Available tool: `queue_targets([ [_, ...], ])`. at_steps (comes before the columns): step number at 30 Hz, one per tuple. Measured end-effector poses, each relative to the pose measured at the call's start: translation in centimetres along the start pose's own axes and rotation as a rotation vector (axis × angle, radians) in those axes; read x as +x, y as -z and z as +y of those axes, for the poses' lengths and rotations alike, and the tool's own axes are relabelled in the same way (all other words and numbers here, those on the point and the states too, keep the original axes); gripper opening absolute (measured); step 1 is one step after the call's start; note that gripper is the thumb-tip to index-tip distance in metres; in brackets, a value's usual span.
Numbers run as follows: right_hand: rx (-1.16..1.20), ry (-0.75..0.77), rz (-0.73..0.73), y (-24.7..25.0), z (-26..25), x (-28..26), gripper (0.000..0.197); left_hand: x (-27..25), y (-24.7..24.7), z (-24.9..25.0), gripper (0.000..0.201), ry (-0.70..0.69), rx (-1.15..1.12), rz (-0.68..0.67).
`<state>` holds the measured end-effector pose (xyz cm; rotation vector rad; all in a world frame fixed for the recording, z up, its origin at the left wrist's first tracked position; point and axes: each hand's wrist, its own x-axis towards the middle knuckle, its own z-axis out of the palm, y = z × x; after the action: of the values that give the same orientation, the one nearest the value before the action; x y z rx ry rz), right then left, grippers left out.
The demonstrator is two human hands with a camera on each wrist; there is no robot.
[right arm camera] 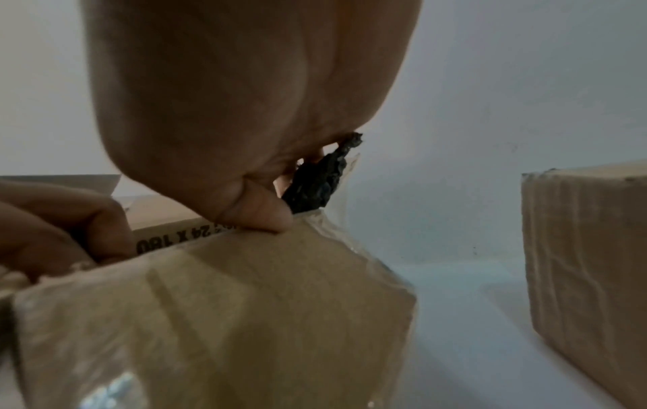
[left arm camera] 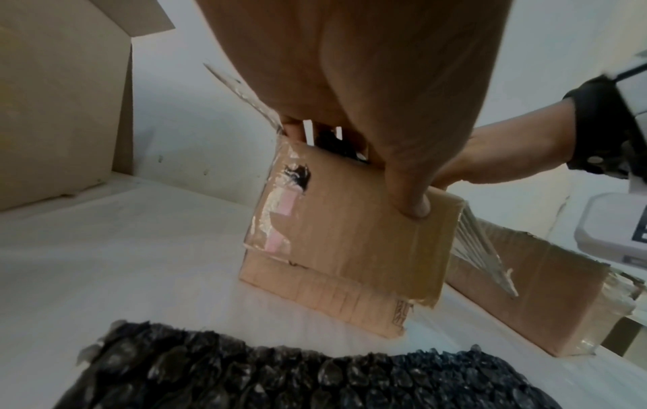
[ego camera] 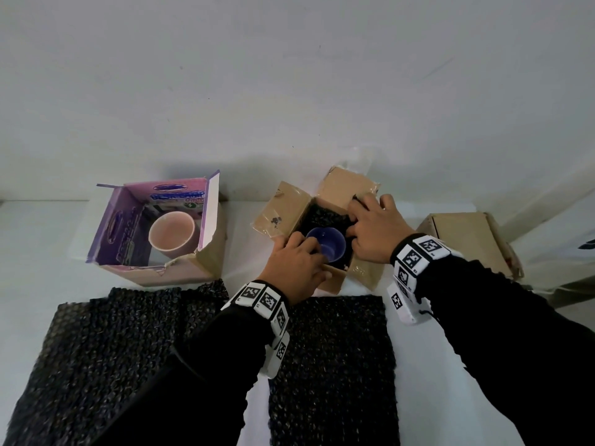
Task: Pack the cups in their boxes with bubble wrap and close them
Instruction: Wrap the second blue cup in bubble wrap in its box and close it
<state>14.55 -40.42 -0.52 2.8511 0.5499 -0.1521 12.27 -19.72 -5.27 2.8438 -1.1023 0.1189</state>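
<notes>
- White table (ego camera: 244, 239): carries every item observed; a pale wall rises directly behind it.
- Two black bubble wrap sheets, lying flat at the near edge: the left sheet (ego camera: 106, 342) in front of the purple box, the right sheet (ego camera: 335, 365) in front of the middle box. The person's black sleeves cross over both.
- Purple-lined box (ego camera: 135, 233), left side of table: flaps up, top open. A pink cup (ego camera: 172, 238) stands upright inside, mouth upward, with no wrap visible around it.
- Brown box (ego camera: 325, 226), centre: open, flaps spread outward, clear tape along the edges. Interior lined with black bubble wrap (ego camera: 325, 217). A blue cup (ego camera: 325, 245) sits upright within that lining, mouth upward.
- Closed brown box (ego camera: 467, 243), right side, standing apart from the centre box.
- Left hand (ego camera: 294, 265): placed at the near side of the brown box, fingers reaching over its rim towards the blue cup. In the left wrist view the thumb (left arm camera: 413, 204) presses on the outer face of the near flap, the fingers curled over the edge into the box. Hand is clasped on the box wall.
- Right hand (ego camera: 375, 228): at the far right side of the same box, fingers bent down inside. In the right wrist view the fingers pinch a fold of the black wrap (right arm camera: 316, 180) at the box rim, with the thumb (right arm camera: 259, 213) bearing on the cardboard edge.
- Both wrists carry white marker bands.
</notes>
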Motion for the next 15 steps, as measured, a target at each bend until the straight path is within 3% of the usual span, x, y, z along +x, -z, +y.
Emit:
queue_targets([
  [4, 0.176, -0.065, -0.043, 0.5, 0.2, 0.3, 0.033, -0.2, -0.4, -0.4, 0.041, -0.015, -0.039, 0.038],
  [8, 0.382, -0.263, 0.229, -0.1, 0.7, 0.0, 0.041, -0.5, -1.1, -0.3, 0.037, -0.02, -0.062, 0.109],
  [12, 0.575, -0.314, 0.303, -0.4, 0.0, 0.0, 0.03, -0.6, -1.3, 0.1, 0.037, 0.008, -0.145, 0.137],
  [15, 0.55, -0.282, 0.346, -0.3, -1.1, 0.3, 0.022, -0.8, -1.3, 0.5, 0.037, 0.029, -0.242, 0.161],
])
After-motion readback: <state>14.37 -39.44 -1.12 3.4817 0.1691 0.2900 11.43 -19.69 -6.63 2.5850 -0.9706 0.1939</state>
